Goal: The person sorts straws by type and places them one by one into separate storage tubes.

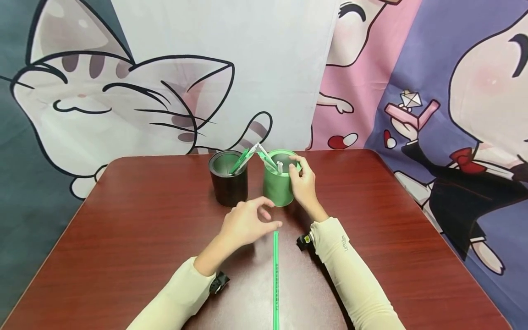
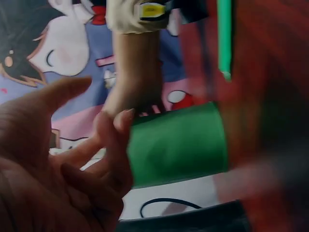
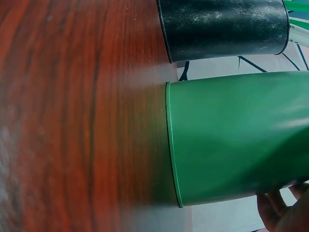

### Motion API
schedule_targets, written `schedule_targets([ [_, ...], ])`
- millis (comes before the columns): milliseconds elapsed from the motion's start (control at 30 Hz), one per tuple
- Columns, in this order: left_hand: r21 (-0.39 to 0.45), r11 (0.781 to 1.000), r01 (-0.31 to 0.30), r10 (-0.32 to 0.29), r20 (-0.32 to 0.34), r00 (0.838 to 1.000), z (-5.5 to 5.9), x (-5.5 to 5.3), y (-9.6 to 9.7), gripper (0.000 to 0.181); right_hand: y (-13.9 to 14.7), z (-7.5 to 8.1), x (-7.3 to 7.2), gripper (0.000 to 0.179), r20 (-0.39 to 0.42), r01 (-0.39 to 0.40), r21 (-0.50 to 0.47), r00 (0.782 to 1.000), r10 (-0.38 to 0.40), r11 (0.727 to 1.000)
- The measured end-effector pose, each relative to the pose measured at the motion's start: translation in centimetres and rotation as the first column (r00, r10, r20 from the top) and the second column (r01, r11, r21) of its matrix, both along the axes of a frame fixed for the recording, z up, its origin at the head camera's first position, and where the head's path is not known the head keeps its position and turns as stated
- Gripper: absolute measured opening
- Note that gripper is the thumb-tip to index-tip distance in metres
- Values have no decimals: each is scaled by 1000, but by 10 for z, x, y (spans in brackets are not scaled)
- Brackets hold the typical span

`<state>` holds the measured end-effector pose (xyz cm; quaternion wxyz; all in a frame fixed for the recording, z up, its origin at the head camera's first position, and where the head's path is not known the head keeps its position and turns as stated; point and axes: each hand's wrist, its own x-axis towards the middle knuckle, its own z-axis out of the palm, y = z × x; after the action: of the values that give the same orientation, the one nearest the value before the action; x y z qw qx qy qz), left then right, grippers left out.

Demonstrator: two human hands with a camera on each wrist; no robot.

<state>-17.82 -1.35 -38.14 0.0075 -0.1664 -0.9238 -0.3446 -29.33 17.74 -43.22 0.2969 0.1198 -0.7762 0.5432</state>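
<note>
A green can [image 1: 277, 187] stands upright on the table, a white-and-green stick [image 1: 267, 158] leaning inside it. My right hand [image 1: 304, 183] grips its right side at the rim; in the right wrist view the fingers [image 3: 280, 210] curl against the wall near the top. Just in front hovers my left hand [image 1: 247, 222], fingers loosely bent, thumb apart, with nothing between them. Below its thumb a long thin green strip [image 1: 276, 279] with small dark marks lies pointing towards me. In the left wrist view the left hand [image 2: 72, 159] overlaps the green can [image 2: 178, 145].
A black can [image 1: 228, 185] stands left of the green one, with green and white sticks [image 1: 242, 160] leaning out. The brown table [image 1: 136, 238] ends close behind both cans. Behind it hangs a cartoon-printed cloth [image 1: 264, 55]. A small black device [image 1: 218, 283] sits at the left wrist.
</note>
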Motion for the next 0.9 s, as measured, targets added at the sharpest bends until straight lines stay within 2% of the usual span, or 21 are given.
schedule_targets([
  [133, -102, 994, 28, -19, 89, 996, -14, -1, 4, 44, -2, 5, 2, 27, -6, 3, 0, 1000, -3, 1000],
  [267, -155, 988, 29, -9, 125, 992, -28, -1, 7, 44, -8, 24, 19, 27, 12, -2, 2, 1000, 2, 1000],
  [367, -199, 980, 26, 1, 138, 990, -37, -2, 10, 43, -6, 21, 16, 27, 18, 1, 1, 1000, -1, 1000],
  [433, -237, 971, 28, 7, 146, 989, -41, -2, 13, 46, -3, 12, 7, 27, 11, 6, 1, 1000, -6, 1000],
  [500, -282, 959, 36, 10, 161, 987, -44, -3, 17, 49, 0, 3, -1, 27, 11, 11, 1, 1000, -11, 1000],
  [667, -370, 926, 72, 7, 206, 978, -46, -4, 26, 54, -1, 5, 1, 28, 12, 8, -5, 1000, -8, 1000],
  [767, -396, 916, 70, 14, 207, 978, -46, -3, 29, 51, -4, 14, 10, 28, 14, -6, -5, 1000, 6, 1000],
  [900, -400, 914, 65, 21, 206, 978, -46, -2, 31, 44, -8, 31, 26, 27, 14, -17, -2, 1000, 17, 1000],
])
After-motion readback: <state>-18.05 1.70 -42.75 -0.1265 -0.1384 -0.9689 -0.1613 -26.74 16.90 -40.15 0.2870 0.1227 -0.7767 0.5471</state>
